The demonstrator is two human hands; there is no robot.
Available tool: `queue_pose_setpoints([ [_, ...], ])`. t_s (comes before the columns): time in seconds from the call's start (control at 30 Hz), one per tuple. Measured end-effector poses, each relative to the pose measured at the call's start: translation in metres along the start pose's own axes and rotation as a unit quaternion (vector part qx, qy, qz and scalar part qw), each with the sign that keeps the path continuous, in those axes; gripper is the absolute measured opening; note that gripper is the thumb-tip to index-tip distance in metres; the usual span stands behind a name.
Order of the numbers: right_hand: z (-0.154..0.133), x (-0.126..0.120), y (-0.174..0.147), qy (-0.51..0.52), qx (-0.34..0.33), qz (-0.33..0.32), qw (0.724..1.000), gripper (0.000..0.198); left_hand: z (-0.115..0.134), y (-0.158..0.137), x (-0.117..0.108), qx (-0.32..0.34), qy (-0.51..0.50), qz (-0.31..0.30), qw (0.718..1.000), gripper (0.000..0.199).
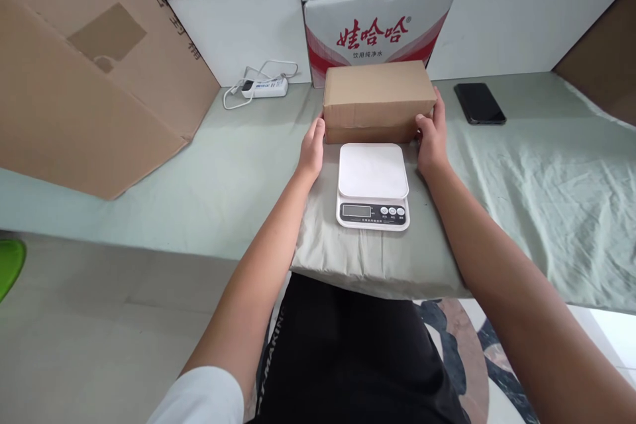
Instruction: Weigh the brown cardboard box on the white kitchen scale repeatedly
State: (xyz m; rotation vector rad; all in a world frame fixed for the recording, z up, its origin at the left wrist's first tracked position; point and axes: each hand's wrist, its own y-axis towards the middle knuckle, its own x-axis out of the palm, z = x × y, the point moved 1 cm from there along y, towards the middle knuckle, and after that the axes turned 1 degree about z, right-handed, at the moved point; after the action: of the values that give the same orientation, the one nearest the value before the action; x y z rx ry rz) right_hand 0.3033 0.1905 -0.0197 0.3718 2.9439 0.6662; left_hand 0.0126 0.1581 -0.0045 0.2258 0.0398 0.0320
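A closed brown cardboard box (380, 103) is between my two hands at the back of the cloth-covered table. My left hand (313, 149) presses against its left side, thumb up. At the box's right end, my right hand (432, 136) grips the side with the thumb on the front face. Just in front of the box lies a white kitchen scale (372, 172) with a flat square platform. Its small display (356, 211) looks blank, with several round buttons to the right. Most fingers of both hands are hidden behind the box's sides.
A black phone (479, 103) lies to the right on the green cloth (238, 179). At the back left is a white power strip (265, 87) with a loose cable. A large cardboard carton (99, 93) stands at left; a white-and-red printed carton (377, 20) stands behind the box.
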Motion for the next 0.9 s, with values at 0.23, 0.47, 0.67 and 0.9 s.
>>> queue_pose_setpoints([
  [0.23,-0.006,0.001,-0.002,0.0,0.004,-0.006,1.0,0.084,-0.001,-0.001,0.0,0.002,-0.013,-0.005,1.0,0.09],
  [0.47,-0.013,0.0,-0.001,0.02,0.033,-0.011,0.999,0.095,-0.005,0.005,0.002,0.005,-0.012,-0.002,1.0,0.08],
  [0.67,-0.017,-0.004,0.0,0.007,0.047,-0.058,0.997,0.099,-0.017,0.015,0.003,0.012,-0.011,0.021,1.0,0.076],
  [0.9,-0.019,0.003,0.001,0.038,0.004,-0.06,0.997,0.112,0.005,0.001,0.002,0.044,0.014,0.002,0.999,0.081],
])
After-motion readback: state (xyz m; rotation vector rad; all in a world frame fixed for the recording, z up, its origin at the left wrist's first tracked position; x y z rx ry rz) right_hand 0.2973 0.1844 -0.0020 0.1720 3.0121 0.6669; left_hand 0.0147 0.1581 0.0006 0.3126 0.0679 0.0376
